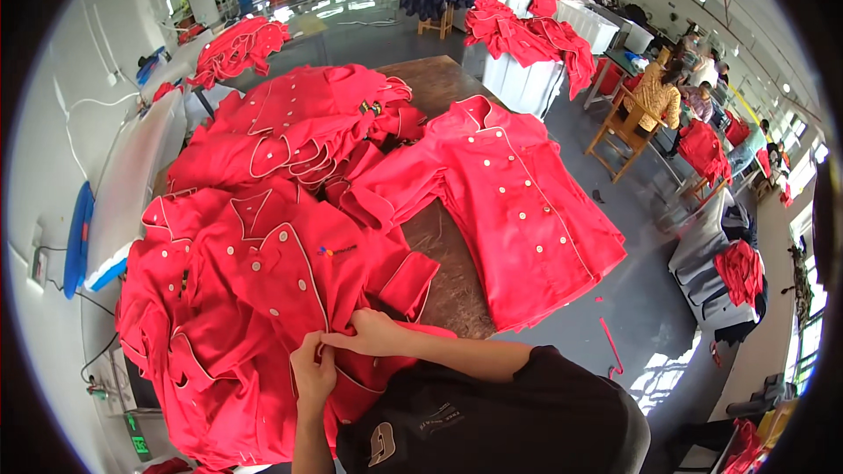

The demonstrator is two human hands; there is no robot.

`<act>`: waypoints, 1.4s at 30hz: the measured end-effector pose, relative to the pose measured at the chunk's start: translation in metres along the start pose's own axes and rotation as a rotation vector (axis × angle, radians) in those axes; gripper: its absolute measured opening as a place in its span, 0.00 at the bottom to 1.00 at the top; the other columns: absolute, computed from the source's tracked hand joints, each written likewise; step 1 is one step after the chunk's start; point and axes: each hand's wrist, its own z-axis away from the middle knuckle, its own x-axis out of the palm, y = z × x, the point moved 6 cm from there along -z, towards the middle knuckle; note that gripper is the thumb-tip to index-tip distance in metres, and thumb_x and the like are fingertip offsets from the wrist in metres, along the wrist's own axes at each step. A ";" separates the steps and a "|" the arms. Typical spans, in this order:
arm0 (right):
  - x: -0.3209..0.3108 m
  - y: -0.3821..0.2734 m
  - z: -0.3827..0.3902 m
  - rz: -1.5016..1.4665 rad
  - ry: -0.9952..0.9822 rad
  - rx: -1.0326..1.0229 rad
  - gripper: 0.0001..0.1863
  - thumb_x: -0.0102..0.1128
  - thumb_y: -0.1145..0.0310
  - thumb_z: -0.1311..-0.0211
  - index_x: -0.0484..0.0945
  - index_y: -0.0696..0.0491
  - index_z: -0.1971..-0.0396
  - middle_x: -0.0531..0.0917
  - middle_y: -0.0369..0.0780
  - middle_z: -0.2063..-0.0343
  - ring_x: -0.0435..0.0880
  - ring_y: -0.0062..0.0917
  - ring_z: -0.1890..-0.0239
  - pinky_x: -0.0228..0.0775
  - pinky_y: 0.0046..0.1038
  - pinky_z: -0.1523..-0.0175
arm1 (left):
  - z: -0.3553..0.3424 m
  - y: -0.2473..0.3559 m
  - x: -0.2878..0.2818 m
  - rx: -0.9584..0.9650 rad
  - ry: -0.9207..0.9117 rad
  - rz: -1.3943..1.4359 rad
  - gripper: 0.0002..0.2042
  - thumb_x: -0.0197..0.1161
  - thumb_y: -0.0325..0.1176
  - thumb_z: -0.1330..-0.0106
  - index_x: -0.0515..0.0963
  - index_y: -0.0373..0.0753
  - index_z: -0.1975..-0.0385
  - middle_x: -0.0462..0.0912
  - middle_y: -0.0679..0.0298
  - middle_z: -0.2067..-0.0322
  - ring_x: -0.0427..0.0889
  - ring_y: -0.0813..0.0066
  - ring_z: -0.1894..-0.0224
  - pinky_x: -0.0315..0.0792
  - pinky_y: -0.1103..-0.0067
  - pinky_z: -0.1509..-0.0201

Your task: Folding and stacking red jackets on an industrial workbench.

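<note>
A red chef's jacket [263, 285] with pale piping, white buttons and a small chest emblem lies on top of a heap at the near left. My left hand [313, 373] pinches the piped front edge of this jacket low down. Right beside it, my right hand [376, 333] has its fingers closed at the same edge, and the two hands' fingertips meet. What exactly lies between the fingertips is too small to make out. Another red jacket [518, 202], buttoned and spread flat, hangs partly over the table's right side.
Behind the near heap, more red jackets [290, 114] are piled on the brown table [430, 79]. A white padded surface [132, 175] runs along the left wall. Farther off stand white bins [522, 83] heaped with garments and a wooden chair [625, 136] with seated people beyond.
</note>
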 end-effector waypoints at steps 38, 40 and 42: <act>0.054 0.026 -0.029 -0.868 0.158 0.273 0.13 0.57 0.62 0.40 0.78 0.58 0.75 0.76 0.33 0.79 0.71 0.14 0.74 0.63 0.23 0.69 | -0.001 -0.031 -0.020 0.171 0.375 -0.416 0.14 0.60 0.17 0.53 0.78 0.35 0.64 0.75 0.57 0.69 0.75 0.60 0.66 0.71 0.72 0.62; 0.056 0.029 -0.030 -0.892 0.164 0.317 0.13 0.57 0.61 0.41 0.78 0.58 0.73 0.76 0.33 0.77 0.71 0.14 0.73 0.64 0.23 0.68 | -0.005 -0.029 -0.022 0.205 0.397 -0.393 0.15 0.61 0.17 0.55 0.77 0.35 0.65 0.73 0.57 0.67 0.74 0.58 0.62 0.71 0.71 0.61; 0.057 0.035 -0.032 -0.914 0.169 0.359 0.14 0.57 0.61 0.41 0.78 0.58 0.72 0.77 0.33 0.76 0.71 0.14 0.72 0.64 0.23 0.66 | -0.008 -0.023 -0.015 0.227 0.329 -0.383 0.16 0.60 0.16 0.53 0.77 0.35 0.62 0.73 0.56 0.64 0.74 0.59 0.62 0.71 0.71 0.61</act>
